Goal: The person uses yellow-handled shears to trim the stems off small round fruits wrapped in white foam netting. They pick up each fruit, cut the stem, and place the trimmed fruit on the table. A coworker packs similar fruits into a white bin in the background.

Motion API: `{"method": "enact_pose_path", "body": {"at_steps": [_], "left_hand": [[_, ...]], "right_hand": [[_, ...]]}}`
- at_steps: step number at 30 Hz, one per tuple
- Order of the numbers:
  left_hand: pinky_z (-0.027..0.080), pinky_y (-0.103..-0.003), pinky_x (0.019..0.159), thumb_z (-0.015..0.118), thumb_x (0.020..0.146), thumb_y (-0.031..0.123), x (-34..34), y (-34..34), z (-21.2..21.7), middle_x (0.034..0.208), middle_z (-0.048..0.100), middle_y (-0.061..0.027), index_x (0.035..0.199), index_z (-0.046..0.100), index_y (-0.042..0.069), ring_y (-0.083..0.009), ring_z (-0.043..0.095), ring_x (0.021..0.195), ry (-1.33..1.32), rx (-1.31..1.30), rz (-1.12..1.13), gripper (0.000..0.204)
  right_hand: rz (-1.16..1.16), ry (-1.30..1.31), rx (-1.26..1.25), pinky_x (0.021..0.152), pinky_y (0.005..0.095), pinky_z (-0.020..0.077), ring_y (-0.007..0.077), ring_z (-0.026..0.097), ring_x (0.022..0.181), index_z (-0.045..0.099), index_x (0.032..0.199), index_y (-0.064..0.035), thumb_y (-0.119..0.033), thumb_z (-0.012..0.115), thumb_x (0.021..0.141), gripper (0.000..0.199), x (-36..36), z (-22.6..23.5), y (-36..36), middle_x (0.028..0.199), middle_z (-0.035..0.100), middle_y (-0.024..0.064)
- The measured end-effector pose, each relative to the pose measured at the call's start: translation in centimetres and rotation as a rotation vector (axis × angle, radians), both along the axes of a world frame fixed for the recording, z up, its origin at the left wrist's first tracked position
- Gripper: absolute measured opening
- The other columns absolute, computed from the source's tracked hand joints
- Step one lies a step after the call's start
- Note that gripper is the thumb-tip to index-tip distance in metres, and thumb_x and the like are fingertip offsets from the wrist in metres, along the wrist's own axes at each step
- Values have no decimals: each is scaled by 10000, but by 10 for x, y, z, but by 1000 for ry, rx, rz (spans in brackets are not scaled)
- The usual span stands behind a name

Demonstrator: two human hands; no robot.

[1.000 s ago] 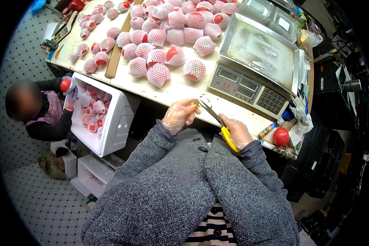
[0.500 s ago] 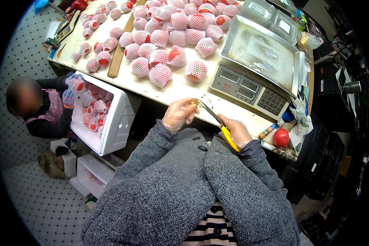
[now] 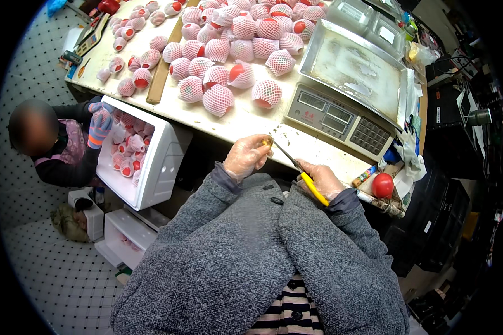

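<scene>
We are pinching a small yellowish piece (image 3: 267, 143) in the left hand (image 3: 246, 157); the right hand (image 3: 320, 180) is gripping yellow-handled scissors (image 3: 302, 169) near the scale (image 3: 341, 120) on the desk (image 3: 235, 120).

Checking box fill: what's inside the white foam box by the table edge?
The white foam box holds red fruits in white foam net sleeves, packed closely. A co-worker's gloved hand reaches in over its far corner, covering what is there; lower layers are hidden.

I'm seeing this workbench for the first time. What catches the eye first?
Dozens of red fruits in white foam netting crowd the pale table, beside a metal weighing scale. Near the table's front edge, the left hand pinches something small while the right hand holds yellow-handled scissors to it.
</scene>
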State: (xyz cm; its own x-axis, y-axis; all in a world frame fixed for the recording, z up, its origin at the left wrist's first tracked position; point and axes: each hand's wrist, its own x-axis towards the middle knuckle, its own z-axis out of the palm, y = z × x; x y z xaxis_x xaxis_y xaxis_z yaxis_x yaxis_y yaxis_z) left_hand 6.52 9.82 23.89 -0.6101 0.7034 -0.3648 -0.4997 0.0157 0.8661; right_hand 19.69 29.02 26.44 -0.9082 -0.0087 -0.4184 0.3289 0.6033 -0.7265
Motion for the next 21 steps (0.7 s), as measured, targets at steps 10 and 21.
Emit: {"method": "enact_pose_path", "body": {"at_steps": [10,21], "left_hand": [[353,-173,468,542,876,97,2,5,-1,795,568,-63,1160,492,-86,-53,442,540,28,35,1,342],[349,-161,461,550,857,39,2,8,1,787,564,-50,1135,512,-72,-49,441,544,98,15,-20,303]], "right_hand": [[-77,-55,-182,698,365,473,349,612,778,511,1215,-47,-100,594,795,431,8,-12,6,824,606,220],[-25,14,-38,749,327,471,283,617,810,515,1208,-38,-55,582,771,442,5,-4,9,868,619,187]]}}
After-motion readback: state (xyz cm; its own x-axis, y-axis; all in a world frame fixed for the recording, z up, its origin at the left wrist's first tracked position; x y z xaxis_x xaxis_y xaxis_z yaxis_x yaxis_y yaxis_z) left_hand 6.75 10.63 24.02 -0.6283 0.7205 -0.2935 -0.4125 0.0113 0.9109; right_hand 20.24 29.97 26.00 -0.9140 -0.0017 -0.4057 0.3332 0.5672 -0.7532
